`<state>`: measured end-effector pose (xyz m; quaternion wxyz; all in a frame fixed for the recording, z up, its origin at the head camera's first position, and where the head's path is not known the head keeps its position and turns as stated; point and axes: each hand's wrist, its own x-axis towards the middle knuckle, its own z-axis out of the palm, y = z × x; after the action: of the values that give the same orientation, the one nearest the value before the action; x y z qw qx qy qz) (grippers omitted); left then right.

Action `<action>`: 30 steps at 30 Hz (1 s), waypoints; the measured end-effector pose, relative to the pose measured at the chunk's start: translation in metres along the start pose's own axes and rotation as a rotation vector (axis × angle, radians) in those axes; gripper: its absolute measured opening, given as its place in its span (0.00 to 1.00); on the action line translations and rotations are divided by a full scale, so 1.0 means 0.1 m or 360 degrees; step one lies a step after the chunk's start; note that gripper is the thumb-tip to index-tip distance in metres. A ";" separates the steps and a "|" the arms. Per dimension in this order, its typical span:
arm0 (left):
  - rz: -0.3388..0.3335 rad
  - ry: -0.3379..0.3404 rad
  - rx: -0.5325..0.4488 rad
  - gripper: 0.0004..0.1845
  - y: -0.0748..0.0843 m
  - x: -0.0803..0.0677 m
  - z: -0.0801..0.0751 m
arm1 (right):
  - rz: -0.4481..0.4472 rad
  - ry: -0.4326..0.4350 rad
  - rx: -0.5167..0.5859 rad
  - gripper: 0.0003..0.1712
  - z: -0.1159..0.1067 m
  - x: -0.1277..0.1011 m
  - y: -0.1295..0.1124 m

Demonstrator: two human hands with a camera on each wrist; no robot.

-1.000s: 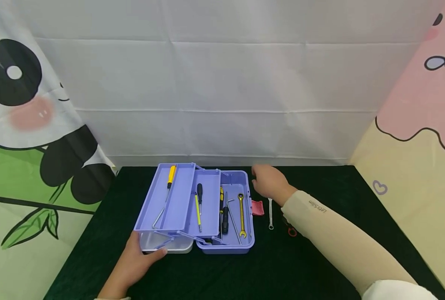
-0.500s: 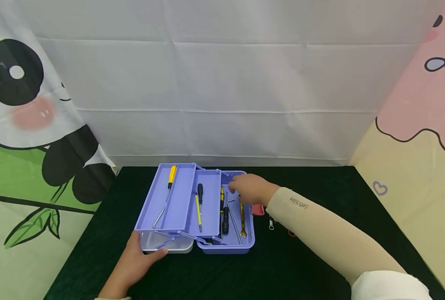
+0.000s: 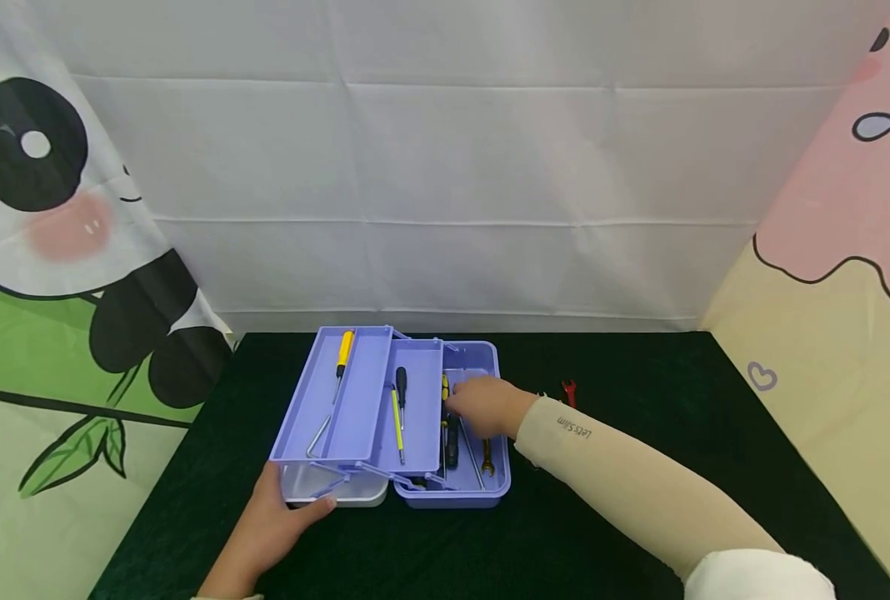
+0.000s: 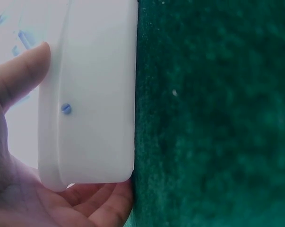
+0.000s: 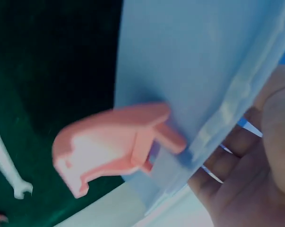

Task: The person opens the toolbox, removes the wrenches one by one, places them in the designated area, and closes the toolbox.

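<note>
A purple toolbox (image 3: pixel 478 360) stands open on the dark green cloth, its stepped trays swung out to the left. My right hand (image 3: pixel 482 406) reaches into the bottom compartment over a black screwdriver (image 3: pixel 451 442) and a gold wrench (image 3: pixel 487 467). In the right wrist view its fingers (image 5: pixel 227 163) look loosely extended inside the box wall (image 5: pixel 189 56), with the tips hidden and nothing plainly gripped. My left hand (image 3: pixel 283 512) grips the white lid (image 3: pixel 343 492) at the front left; the thumb (image 4: pixel 19 78) lies on top of the lid (image 4: pixel 95 94) with the fingers under it.
The trays hold a yellow screwdriver (image 3: pixel 343 350), a black one (image 3: pixel 401 387) and a hex key (image 3: pixel 316 435). A pink latch (image 5: pixel 114 142) juts from the box's right side. A silver wrench (image 5: pixel 5 163) and a red wrench (image 3: pixel 568 390) lie on the cloth to the right.
My right hand has moved left from the table beside the box into its bottom compartment. The left hand has stayed on the lid.
</note>
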<state>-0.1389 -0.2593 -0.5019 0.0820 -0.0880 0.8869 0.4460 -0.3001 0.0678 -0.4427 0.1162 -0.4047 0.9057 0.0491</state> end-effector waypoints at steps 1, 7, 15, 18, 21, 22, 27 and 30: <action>0.0003 0.0001 0.0000 0.69 0.00 0.00 0.00 | 0.0008 -0.0003 0.0008 0.20 0.01 0.00 -0.01; 0.0018 -0.0003 0.0003 0.68 0.01 -0.01 -0.01 | 0.0049 0.0007 0.0073 0.16 0.04 0.02 -0.07; 0.0021 -0.0002 0.0002 0.68 0.00 0.00 0.00 | 0.0117 -0.0105 -0.0063 0.11 0.17 0.02 -0.09; 0.0017 0.0000 0.0001 0.68 -0.01 0.00 0.01 | 0.0135 -0.0126 -0.0129 0.11 0.23 0.03 -0.08; 0.0018 0.0000 -0.0011 0.68 -0.01 0.00 0.01 | 0.0124 -0.0148 -0.0205 0.11 0.24 0.03 -0.08; 0.0020 -0.0001 -0.0015 0.68 -0.01 0.00 0.01 | 0.0118 -0.0156 -0.0224 0.11 0.23 0.03 -0.08; 0.0027 0.0000 -0.0020 0.67 -0.02 0.00 0.02 | 0.0075 -0.0179 -0.0244 0.07 0.20 0.02 -0.09; 0.0026 0.0006 -0.0016 0.67 -0.01 0.00 0.01 | 0.0062 -0.0193 -0.0204 0.05 0.18 0.03 -0.08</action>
<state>-0.1382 -0.2589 -0.5038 0.0764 -0.0820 0.8855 0.4509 -0.2929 0.0639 -0.4607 0.1438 -0.3900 0.8997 0.1335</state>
